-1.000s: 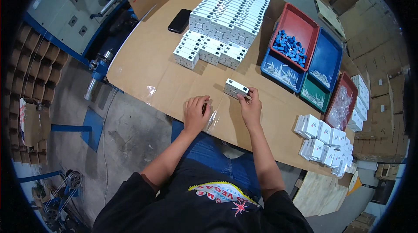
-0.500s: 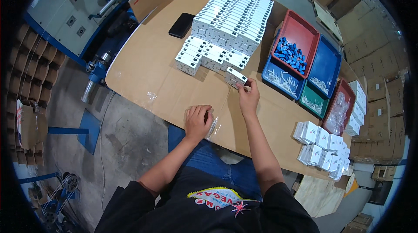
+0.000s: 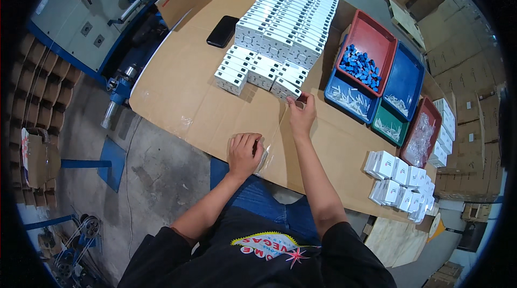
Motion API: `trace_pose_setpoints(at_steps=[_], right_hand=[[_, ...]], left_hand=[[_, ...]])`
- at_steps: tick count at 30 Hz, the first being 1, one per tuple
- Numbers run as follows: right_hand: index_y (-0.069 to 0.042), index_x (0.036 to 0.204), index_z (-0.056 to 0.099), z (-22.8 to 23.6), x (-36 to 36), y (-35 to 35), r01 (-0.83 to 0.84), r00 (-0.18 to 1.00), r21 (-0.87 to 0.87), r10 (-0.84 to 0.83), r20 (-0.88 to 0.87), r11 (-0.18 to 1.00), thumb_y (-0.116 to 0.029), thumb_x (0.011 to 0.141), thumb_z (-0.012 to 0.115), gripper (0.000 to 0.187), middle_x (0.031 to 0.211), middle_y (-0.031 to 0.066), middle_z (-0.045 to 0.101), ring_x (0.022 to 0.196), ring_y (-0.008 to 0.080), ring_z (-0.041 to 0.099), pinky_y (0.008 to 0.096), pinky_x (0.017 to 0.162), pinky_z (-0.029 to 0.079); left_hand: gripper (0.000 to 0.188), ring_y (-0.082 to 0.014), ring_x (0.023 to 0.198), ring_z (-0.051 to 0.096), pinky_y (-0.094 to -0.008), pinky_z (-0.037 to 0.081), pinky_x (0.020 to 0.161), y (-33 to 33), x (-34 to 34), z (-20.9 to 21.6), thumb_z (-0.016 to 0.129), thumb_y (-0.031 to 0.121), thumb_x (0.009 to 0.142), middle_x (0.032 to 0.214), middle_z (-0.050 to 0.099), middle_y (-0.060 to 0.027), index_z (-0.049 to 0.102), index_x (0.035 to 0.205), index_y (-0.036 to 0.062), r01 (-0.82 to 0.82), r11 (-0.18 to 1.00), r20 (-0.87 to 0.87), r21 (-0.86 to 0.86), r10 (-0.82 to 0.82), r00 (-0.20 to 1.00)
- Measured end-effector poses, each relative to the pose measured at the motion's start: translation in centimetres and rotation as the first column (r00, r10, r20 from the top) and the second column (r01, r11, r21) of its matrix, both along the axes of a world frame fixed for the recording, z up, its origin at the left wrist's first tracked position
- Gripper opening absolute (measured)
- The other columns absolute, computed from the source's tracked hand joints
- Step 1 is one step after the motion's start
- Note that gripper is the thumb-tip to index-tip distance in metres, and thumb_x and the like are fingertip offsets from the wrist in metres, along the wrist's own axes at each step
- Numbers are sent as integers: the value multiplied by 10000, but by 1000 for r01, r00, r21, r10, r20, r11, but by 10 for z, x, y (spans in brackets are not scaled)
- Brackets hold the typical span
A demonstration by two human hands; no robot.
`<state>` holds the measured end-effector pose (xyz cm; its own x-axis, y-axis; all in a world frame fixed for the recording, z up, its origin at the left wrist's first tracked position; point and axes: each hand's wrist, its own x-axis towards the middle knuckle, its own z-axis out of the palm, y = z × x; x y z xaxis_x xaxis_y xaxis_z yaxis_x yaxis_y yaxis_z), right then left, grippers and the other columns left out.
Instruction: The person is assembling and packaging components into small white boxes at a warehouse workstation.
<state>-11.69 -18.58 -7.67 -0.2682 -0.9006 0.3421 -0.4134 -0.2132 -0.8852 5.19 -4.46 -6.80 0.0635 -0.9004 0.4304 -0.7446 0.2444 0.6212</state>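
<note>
Head view: right hand point(image 3: 301, 116) fingertips pinch white box point(image 3: 285, 89), light, rigid; grip side edges. Left hand point(image 3: 243, 153) flat, pressing clear plastic bag point(image 3: 264, 160), slippery.

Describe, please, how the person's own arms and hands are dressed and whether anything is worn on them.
Both arms are bare from just above the elbow down. The left hand and right hand wear no gloves, and no watch, ring or wristband is visible. The short sleeves belong to a black T-shirt with a colourful print on the chest. Blue jeans show below it.
</note>
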Motion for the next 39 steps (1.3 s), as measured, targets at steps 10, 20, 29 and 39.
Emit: trace_pose_setpoints(at_steps=[10,20,29,39], right_hand=[[26,1053,564,-30,-2,-16,51,997,5,-51,54,999,-101,845,835,365,1027,129,626,928,239,644,355,796,567],[37,1048,579,-8,13,-7,66,989,56,-73,130,996,-128,831,849,384,1038,147,607,920,253,657,338,766,622],[16,1060,619,-2,-23,31,28,1000,49,-29,11,998,-79,917,741,211,1057,119,613,899,221,676,308,757,602],[20,1010,657,25,-134,176,-107,985,354,50,166,929,-115,1050,564,169,926,61,679,819,129,638,291,753,531]], left_hand=[[173,-269,979,624,-409,459,883,-1,-1,1,689,115,852,1011,694,-63,688,1022,80,-7,1000,10,18,7,1000],[196,-275,989,619,-415,461,883,-1,-1,1,685,97,842,1016,690,-64,681,1037,79,-12,1000,11,12,12,1000],[182,-286,972,621,-420,466,874,3,-3,0,678,89,851,1008,692,-75,684,1032,73,6,1000,-3,20,-6,1000],[216,-141,845,626,-264,486,748,2,0,-12,620,79,987,985,686,-71,643,1187,1,92,987,-524,131,-9,852]])
